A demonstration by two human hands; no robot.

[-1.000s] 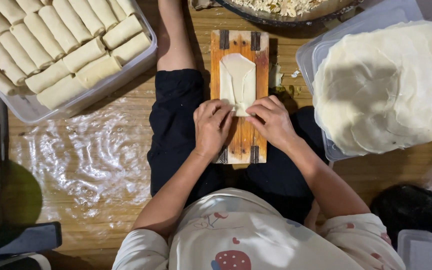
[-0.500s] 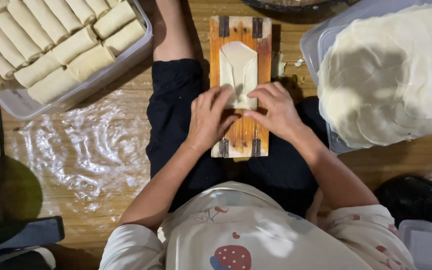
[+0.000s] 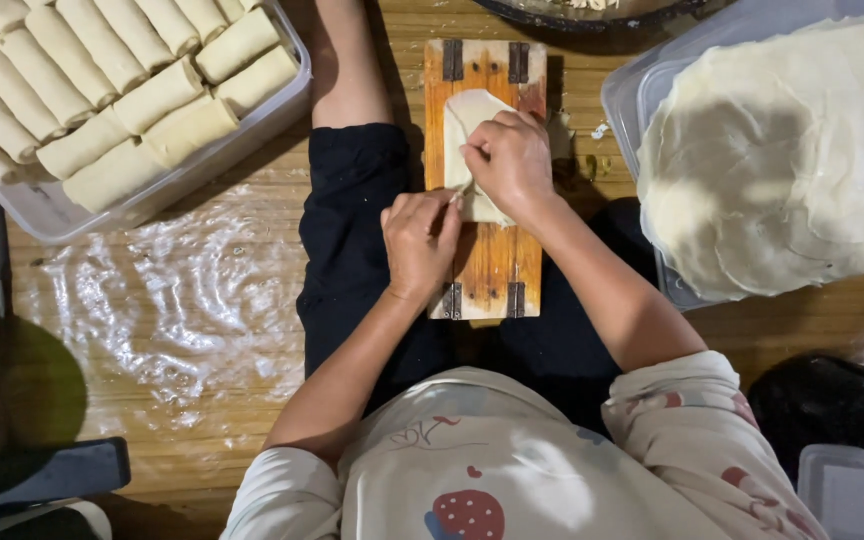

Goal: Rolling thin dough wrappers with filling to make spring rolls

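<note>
On my lap sits the little wooden board (image 3: 487, 270), orange-brown slats with dark metal hinges at its far and near ends, and the pale wrapper (image 3: 469, 150) lies on the far half of it, half folded into a narrow shape. My right hand (image 3: 512, 160) is on top of the wrapper, fingers curled in and pinching its left edge, knuckles up. My left hand (image 3: 420, 240) is just nearer, right at the wrapper's near-left corner, fingers bent and closed down on that end of the dough, touching the right hand's fingertips or close to it. Can't really see whether there's filling inside, the hands cover that bit.

Off to the far left there's a clear plastic tub (image 3: 282, 105) packed with finished rolls (image 3: 152, 95), all pale and lined up in slanted rows, pretty much full. To the right is another clear tub (image 3: 624, 100) holding a stack of round wrappers (image 3: 782, 150), thin, floury and a bit wrinkled. At the far edge I can just see the rim of a dark bowl (image 3: 592, 14), mostly cut off. A crinkly sheet of clear plastic (image 3: 162, 300) is spread on the wooden floor (image 3: 252, 440) to my left, shiny under the light. I'm in dark shorts, one knee stretched out past the board toward the far side.
</note>
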